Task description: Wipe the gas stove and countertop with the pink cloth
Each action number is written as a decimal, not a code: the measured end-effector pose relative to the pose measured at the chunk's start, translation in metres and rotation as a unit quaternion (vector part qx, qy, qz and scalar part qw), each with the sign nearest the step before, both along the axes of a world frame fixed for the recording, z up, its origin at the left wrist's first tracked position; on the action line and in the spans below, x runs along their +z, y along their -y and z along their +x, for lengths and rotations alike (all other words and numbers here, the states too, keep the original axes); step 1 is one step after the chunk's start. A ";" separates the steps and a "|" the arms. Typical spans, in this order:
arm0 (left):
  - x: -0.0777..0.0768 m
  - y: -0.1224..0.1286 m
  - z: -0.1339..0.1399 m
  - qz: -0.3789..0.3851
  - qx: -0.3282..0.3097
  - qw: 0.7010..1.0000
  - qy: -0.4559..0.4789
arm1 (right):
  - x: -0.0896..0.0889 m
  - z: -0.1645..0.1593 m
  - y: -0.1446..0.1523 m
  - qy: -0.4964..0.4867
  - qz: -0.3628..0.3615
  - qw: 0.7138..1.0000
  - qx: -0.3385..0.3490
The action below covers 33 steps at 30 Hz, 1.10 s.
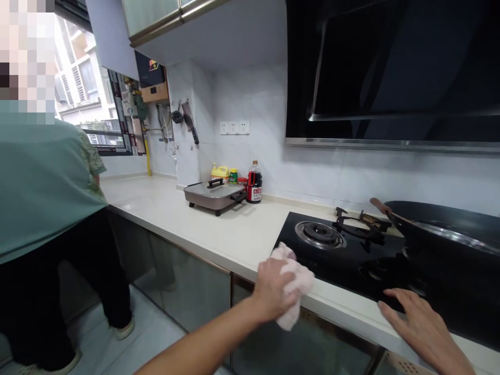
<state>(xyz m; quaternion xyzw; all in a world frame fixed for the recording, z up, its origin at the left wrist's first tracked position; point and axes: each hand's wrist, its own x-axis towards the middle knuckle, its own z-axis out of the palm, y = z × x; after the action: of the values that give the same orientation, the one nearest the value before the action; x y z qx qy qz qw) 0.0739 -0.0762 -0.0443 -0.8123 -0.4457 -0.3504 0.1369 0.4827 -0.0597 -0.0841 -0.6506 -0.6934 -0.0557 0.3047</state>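
Note:
My left hand (274, 289) is closed around a pale pink cloth (300, 275) at the front left corner of the black gas stove (312, 260). Part of the cloth hangs over the counter's front edge. My right hand (422, 320) rests at the stove's front edge, fingers apart and nothing held. A burner (319, 234) without its grate lies just beyond the cloth. Behind it a loose pan support (359, 225) sits around the rear burner. A large dark wok (449, 224) with a wooden handle stands on the right side.
An electric griddle (214, 195) with a lid stands on the white counter (234, 239), beside a dark sauce bottle (254, 182). A range hood (390, 73) overhangs the stove. A person in a green shirt (42, 177) stands at left. A cleaver (190, 122) hangs on the wall.

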 end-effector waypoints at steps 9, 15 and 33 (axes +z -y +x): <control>-0.026 -0.003 0.139 0.084 -0.137 0.982 -0.101 | -0.013 0.023 -0.015 0.002 0.005 1.000 0.008; -0.030 -0.031 0.069 0.090 -0.144 0.975 -0.142 | -0.005 0.025 -0.006 -0.014 -0.021 1.000 0.008; 0.062 -0.037 -0.265 -0.190 0.209 0.926 -0.249 | -0.005 0.013 -0.004 -0.018 -0.010 1.000 0.023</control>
<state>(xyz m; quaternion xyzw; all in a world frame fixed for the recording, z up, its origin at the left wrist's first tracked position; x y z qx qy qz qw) -0.1914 -0.0396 0.0176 -0.7730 -0.6148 -0.0087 0.1565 0.4957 -0.0560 -0.0893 -0.6384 -0.7032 -0.0297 0.3116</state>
